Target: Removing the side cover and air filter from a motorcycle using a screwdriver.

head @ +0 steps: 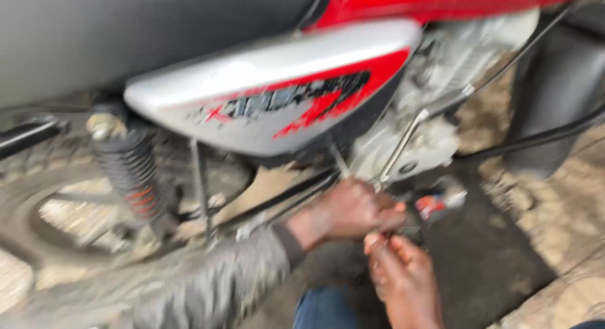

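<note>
Reaching under the motorcycle's silver side panel (252, 96), the left hand (353, 209) closed around a metal lever (400, 146); the right hand (403, 278), just nearer, touched it, grip unclear through blur.

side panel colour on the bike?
Silver side panel with red and black graphics; clearest in the head view.

We see soft, even daylight with no hard shadows. Motion blur smears the whole view, worst on the wheel (57, 228) and spring (129, 168) at left. A pale sheen glares off the silver panel (252, 83); lettering there is unreadable.
</note>
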